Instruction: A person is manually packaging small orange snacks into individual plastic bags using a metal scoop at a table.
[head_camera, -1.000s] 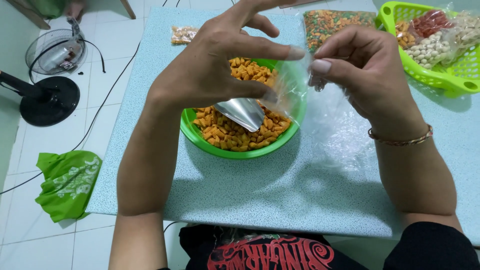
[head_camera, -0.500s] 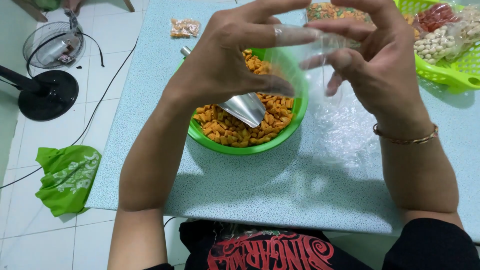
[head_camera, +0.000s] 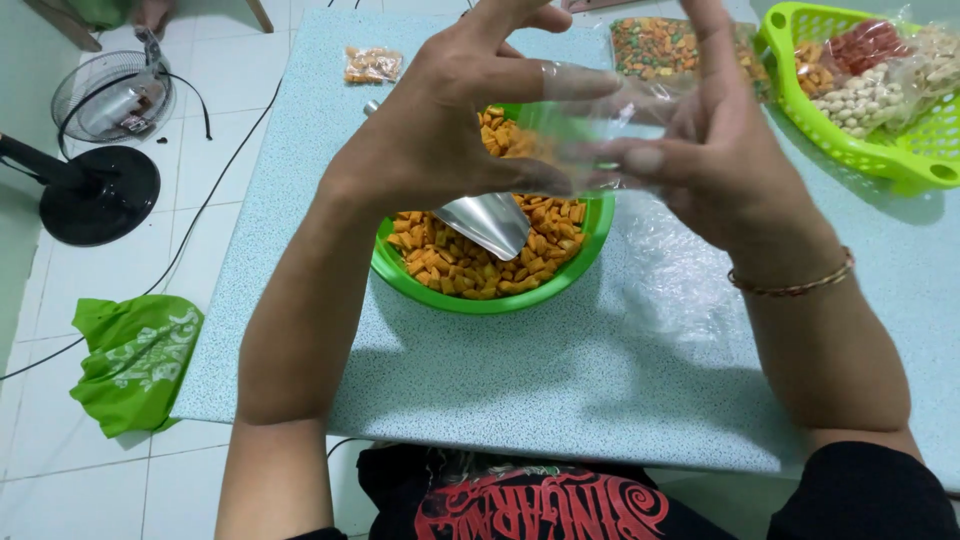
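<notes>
Here, clear plastic bag (head_camera: 600, 130) pinched between left hand (head_camera: 450, 130), right hand (head_camera: 720, 150)

Far right: green plastic basket (head_camera: 925, 150) of bagged nuts. Far centre: bag of mixed snacks (head_camera: 665, 45). Far left: small snack packet (head_camera: 371, 65). Floor, left: fan (head_camera: 95, 150), green cloth bag (head_camera: 135, 360).

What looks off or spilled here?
No spill: the snacks sit inside the bowl. Only oddity: a green bag lies crumpled on the floor beside the table.
</notes>
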